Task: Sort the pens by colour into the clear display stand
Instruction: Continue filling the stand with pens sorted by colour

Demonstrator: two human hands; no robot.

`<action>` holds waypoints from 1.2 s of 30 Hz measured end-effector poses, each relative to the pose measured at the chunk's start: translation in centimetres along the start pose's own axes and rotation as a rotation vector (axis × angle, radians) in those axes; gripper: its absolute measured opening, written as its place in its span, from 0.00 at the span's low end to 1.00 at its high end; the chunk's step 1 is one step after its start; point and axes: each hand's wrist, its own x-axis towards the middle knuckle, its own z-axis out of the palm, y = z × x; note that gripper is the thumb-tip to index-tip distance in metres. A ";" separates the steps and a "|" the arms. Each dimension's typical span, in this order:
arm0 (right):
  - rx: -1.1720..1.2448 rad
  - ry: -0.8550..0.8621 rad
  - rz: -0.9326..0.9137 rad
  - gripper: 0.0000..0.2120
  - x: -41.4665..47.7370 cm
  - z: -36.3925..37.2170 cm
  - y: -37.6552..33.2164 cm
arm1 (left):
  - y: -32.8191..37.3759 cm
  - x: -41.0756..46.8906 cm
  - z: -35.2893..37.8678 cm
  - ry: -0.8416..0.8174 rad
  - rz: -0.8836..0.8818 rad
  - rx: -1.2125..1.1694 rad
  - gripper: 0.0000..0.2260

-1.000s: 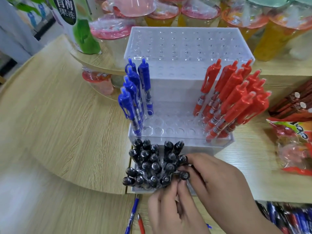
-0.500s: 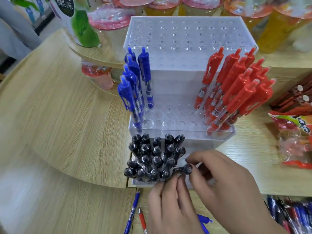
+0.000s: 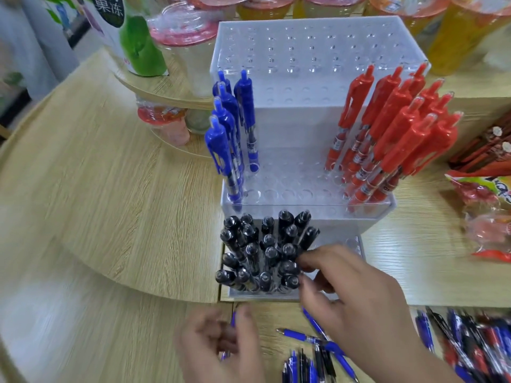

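The clear display stand (image 3: 318, 51) rises in steps on the wooden counter. Blue pens (image 3: 226, 139) stand at the left of its middle tier and red pens (image 3: 392, 134) at the right. Several black pens (image 3: 262, 252) fill the left of the low front tier. My right hand (image 3: 356, 297) reaches in from the right, its thumb and forefinger curled against the black pen (image 3: 289, 281) at the front right of that cluster. My left hand (image 3: 221, 346) is blurred, below the stand, over a blue pen (image 3: 233, 317) lying on the lower table; its grip is unclear.
Loose blue, red and black pens (image 3: 318, 355) lie on the lower table, with more pens (image 3: 475, 344) at the bottom right. Jelly cups (image 3: 188, 37) and a green carton (image 3: 138, 45) stand behind left, snack packets (image 3: 486, 211) at right.
My left hand has dropped from the black pens to the lower table. My right hand has set its black pen upright into the front tier.
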 end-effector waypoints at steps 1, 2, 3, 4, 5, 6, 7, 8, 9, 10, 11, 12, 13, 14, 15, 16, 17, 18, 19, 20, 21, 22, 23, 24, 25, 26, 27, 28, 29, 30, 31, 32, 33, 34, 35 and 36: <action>-0.003 0.006 0.005 0.06 -0.1 0.1 0.1 | -0.1 0.5 -0.1 0.013 -0.008 -0.005 0.16; -0.004 0.013 0.018 0.06 -0.1 0.2 0.3 | -0.1 1.0 -0.3 -0.014 0.014 -0.014 0.18; -0.003 0.020 0.039 0.06 -0.2 0.3 0.4 | 0.1 1.5 -0.4 -0.059 0.055 -0.003 0.19; -0.003 0.029 0.063 0.06 -0.3 0.4 0.5 | 0.2 2.0 -0.5 -0.111 0.117 0.020 0.19; -0.007 0.041 0.083 0.06 -0.4 0.6 0.6 | 0.2 2.5 -0.6 -0.158 0.168 0.046 0.18; -0.012 0.052 0.096 0.06 -0.6 0.7 0.5 | 0.2 2.9 -0.7 -0.208 0.191 0.054 0.16; -0.013 0.059 0.102 0.07 -0.7 0.9 0.5 | 0.1 3.2 -0.7 -0.249 0.214 0.053 0.14; -0.010 0.060 0.104 0.07 -0.8 1.0 0.4 | 0.0 3.5 -0.7 -0.278 0.233 0.044 0.14; -0.007 0.057 0.105 0.07 -0.8 1.1 0.3 | -0.2 3.7 -0.7 -0.296 0.247 0.036 0.14; -0.009 0.048 0.106 0.07 -0.9 1.0 0.3 | -0.3 3.7 -0.7 -0.307 0.258 0.027 0.14; -0.017 0.034 0.109 0.07 -0.9 1.0 0.3 | -0.4 3.8 -0.8 -0.318 0.269 0.022 0.15; -0.026 0.015 0.117 0.07 -0.9 0.9 0.4 | -0.3 3.7 -0.8 -0.330 0.279 0.017 0.15; -0.029 -0.002 0.133 0.07 -0.9 0.8 0.5 | -0.2 3.7 -0.9 -0.342 0.285 0.016 0.15; -0.019 -0.017 0.156 0.07 -0.9 0.6 0.6 | -0.2 3.7 -1.0 -0.354 0.284 0.018 0.15; 0.000 -0.031 0.183 0.08 -0.8 0.5 0.6 | -0.1 3.7 -1.0 -0.366 0.278 0.025 0.15; 0.018 -0.047 0.198 0.09 -0.8 0.3 0.5 | -0.2 3.7 -1.1 -0.380 0.267 0.035 0.16; 0.019 -0.061 0.199 0.09 -0.8 0.3 0.4 | -0.3 3.7 -1.1 -0.392 0.250 0.041 0.16; 0.010 -0.070 0.189 0.08 -0.7 0.3 0.3 | -0.4 3.7 -1.3 -0.405 0.231 0.034 0.17; -0.002 -0.074 0.182 0.09 -0.7 0.3 0.1 | -0.5 3.7 -1.4 -0.415 0.209 0.024 0.17; -0.009 -0.070 0.181 0.10 -0.8 0.3 0.0 | -0.6 3.7 -1.6 -0.423 0.184 0.017 0.18; -0.006 -0.058 0.187 0.10 -1.1 0.2 -0.2 | -0.8 3.7 -1.9 -0.426 0.155 0.012 0.17; 0.014 -0.037 0.198 0.10 -1.5 0.0 -0.3 | -1.2 3.6 -2.2 -0.422 0.125 0.002 0.17; 0.049 -0.008 0.206 0.10 -2.2 -0.2 -0.4 | -1.8 3.5 -2.6 -0.407 0.097 -0.009 0.17; 0.082 0.019 0.211 0.10 -3.2 -0.4 -0.5 | -2.5 3.3 -3.1 -0.390 0.071 -0.010 0.17; 0.100 0.031 0.211 0.10 -4.5 -0.5 -0.6 | -3.2 3.0 -3.6 -0.379 0.044 0.002 0.16; 0.100 0.021 0.213 0.09 -6.1 -0.3 -0.7 | -4.1 2.6 -4.1 -0.376 0.014 0.018 0.14; 0.091 -0.019 0.231 0.07 -7.8 0.3 -0.6 | -5.0 2.2 -4.5 -0.379 -0.021 0.036 0.13; 0.076 -0.098 0.280 0.06 -9.5 1.2 -0.4 | -6.1 1.7 -4.9 -0.390 -0.064 0.058 0.12; 0.052 -0.208 0.357 0.07 -11.4 2.4 0.0 | -7.3 1.0 -5.1 -0.409 -0.110 0.088 0.11; 0.022 -0.332 0.450 0.08 -13.2 3.7 0.2 | -8.5 0.2 -5.2 -0.432 -0.153 0.130 0.11; -0.011 -0.444 0.538 0.09 -14.9 5.2 0.5 | -9.7 -0.5 -5.3 -0.456 -0.190 0.187 0.11; -0.037 -0.523 0.593 0.10 -16.4 6.5 0.6 | -10.9 -1.1 -5.4 -0.479 -0.216 0.253 0.11; -0.044 -0.574 0.623 0.11 -17.5 7.6 0.5 | -11.9 -1.6 -5.5 -0.498 -0.237 0.316 0.12; -0.040 -0.599 0.636 0.11 -17.9 8.5 0.2 | -12.7 -1.9 -5.6 -0.512 -0.254 0.366 0.12; -0.043 -0.607 0.640 0.11 -18.0 9.2 -0.2 | -13.4 -2.0 -5.7 -0.521 -0.261 0.407 0.12; -0.061 -0.613 0.636 0.11 -17.9 9.9 -0.5 | -13.8 -2.1 -5.6 -0.526 -0.256 0.440 0.12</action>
